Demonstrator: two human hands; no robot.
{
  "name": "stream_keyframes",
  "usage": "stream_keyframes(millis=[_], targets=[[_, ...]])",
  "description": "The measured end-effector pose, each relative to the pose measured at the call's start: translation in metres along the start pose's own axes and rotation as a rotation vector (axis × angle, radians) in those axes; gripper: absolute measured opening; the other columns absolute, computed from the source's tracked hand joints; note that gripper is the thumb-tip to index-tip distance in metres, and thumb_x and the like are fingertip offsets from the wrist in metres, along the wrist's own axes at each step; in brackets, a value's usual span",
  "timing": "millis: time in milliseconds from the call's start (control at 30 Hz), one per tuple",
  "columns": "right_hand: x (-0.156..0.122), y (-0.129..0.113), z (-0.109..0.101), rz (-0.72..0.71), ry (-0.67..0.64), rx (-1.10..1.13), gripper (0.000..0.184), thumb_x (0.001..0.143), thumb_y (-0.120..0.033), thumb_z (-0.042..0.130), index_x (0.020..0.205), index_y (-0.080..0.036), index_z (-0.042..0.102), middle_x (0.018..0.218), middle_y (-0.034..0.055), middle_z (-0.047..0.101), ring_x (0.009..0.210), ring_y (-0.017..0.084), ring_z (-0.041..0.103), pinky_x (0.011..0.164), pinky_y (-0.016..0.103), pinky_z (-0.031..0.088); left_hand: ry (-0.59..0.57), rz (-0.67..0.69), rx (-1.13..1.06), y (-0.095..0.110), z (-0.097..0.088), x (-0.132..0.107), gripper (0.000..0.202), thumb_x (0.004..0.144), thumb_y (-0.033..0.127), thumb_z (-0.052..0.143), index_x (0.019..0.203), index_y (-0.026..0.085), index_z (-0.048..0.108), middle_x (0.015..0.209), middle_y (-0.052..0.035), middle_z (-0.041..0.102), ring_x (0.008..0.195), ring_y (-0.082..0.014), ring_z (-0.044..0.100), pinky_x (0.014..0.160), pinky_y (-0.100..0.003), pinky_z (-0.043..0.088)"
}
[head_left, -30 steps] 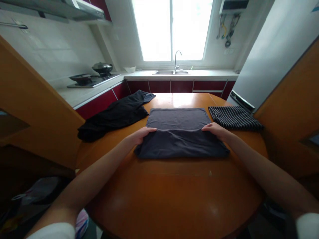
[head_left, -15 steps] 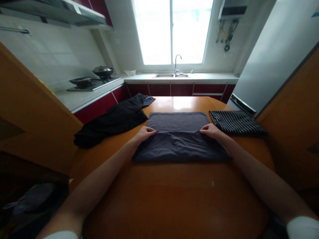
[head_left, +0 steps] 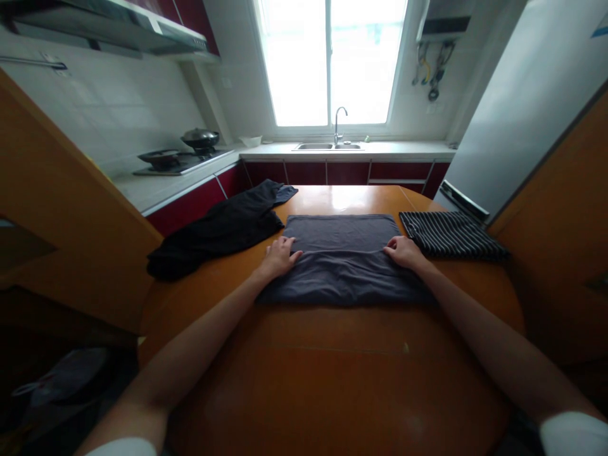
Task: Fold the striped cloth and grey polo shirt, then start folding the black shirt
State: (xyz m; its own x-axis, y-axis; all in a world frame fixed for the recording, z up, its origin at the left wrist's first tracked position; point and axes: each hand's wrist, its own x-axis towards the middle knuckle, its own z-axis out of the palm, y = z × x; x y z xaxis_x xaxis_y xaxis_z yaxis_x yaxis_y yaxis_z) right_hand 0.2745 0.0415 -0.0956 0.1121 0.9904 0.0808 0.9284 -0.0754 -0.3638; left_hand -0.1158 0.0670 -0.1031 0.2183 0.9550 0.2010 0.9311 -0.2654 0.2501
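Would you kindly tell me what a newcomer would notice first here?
The eye lands first on the dark grey cloth, folded at the centre of the orange table, with the left hand and right hand resting on its side edges. Next come the crumpled black garment to its left and the folded striped cloth to its right, with a bright window behind.

No text, label, brand or number can be read anywhere in view. A small blue sticker (head_left: 600,30) at the upper right edge of the pale refrigerator (head_left: 513,120) is cut off by the frame and too small to make out.
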Motion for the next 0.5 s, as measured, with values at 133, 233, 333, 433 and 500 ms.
stream_keyframes(millis=[133,233,333,433,500], targets=[[-0.035,-0.040,0.011,-0.216,0.201,-0.083,0.046,0.099,-0.036,0.045,0.134,-0.010,0.062,0.136,0.0194,0.061,0.126,0.031,0.055,0.106,0.041,0.042,-0.133,0.342,0.040,0.051,0.003,-0.023,0.056,0.103,0.045,0.037,0.152,0.017,0.041,0.158,-0.0132,0.041,0.146,-0.0284,0.037,0.120,-0.047,0.027],[-0.067,-0.075,0.038,-0.458,0.089,-0.076,0.056,0.101,-0.035,0.037,0.149,-0.008,0.047,0.157,0.0156,0.041,0.146,0.028,0.035,0.119,0.041,0.028,-0.184,0.479,0.024,0.087,0.018,-0.043,0.058,0.106,0.046,0.022,0.157,0.019,0.032,0.163,-0.0109,0.032,0.152,-0.0253,0.025,0.123,-0.049,0.019],[-0.084,-0.086,0.059,-0.481,-0.084,-0.105,0.063,0.102,-0.041,0.033,0.157,-0.009,0.034,0.165,0.0124,0.024,0.154,0.025,0.018,0.124,0.046,0.016,-0.199,0.481,0.048,0.092,0.029,-0.055,0.062,0.106,0.050,0.021,0.160,0.020,0.025,0.166,-0.0101,0.023,0.155,-0.0245,0.016,0.124,-0.049,0.013],[-0.082,-0.069,0.062,-0.383,-0.154,-0.127,0.073,0.102,-0.056,0.030,0.161,-0.014,0.025,0.168,0.0095,0.014,0.155,0.024,0.009,0.124,0.050,0.007,-0.228,0.405,0.075,0.070,0.029,-0.055,0.068,0.104,0.058,0.023,0.162,0.023,0.020,0.168,-0.0073,0.014,0.156,-0.0252,0.011,0.125,-0.050,0.010],[-0.074,-0.049,0.057,-0.286,-0.161,-0.150,0.077,0.100,-0.062,0.028,0.162,-0.016,0.021,0.168,0.0089,0.011,0.155,0.025,0.008,0.124,0.051,0.006,-0.245,0.334,0.095,0.051,0.025,-0.052,0.072,0.102,0.061,0.023,0.162,0.022,0.018,0.168,-0.0070,0.011,0.156,-0.0261,0.010,0.124,-0.050,0.010]])
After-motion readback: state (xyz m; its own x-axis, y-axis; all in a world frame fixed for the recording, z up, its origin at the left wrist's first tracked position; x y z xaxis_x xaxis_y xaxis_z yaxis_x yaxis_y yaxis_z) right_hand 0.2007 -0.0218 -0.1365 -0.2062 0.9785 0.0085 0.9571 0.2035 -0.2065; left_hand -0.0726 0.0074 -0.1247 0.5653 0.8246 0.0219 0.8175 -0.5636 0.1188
